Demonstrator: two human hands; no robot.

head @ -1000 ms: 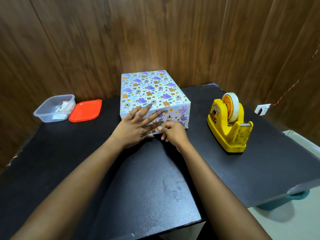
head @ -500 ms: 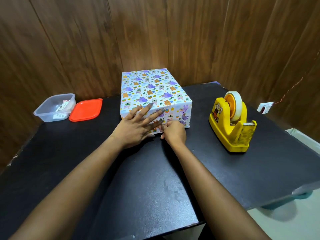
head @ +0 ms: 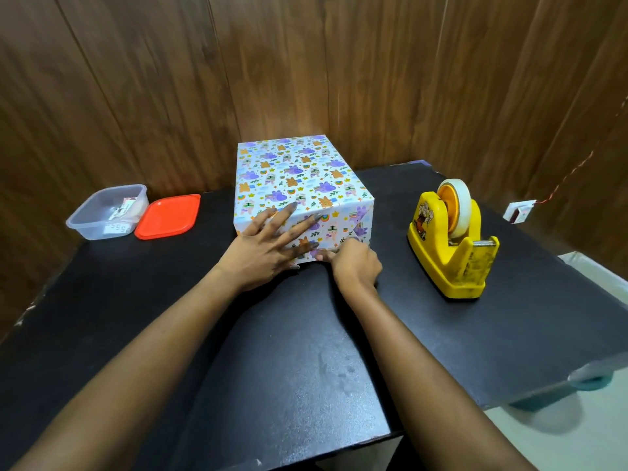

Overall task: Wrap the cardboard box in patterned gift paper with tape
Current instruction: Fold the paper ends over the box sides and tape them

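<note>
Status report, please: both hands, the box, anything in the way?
Left hand flat on wrapped box front. Right hand curled against its lower edge. Tape dispenser stands apart, right side.

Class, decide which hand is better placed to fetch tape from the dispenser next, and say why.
Probably the right hand: it is nearer the dispenser, while the left hand is spread flat against the box, steadying it.

A single head-worn wide-angle camera looks forward and down across the black surface toward the wood-panelled wall.
</note>
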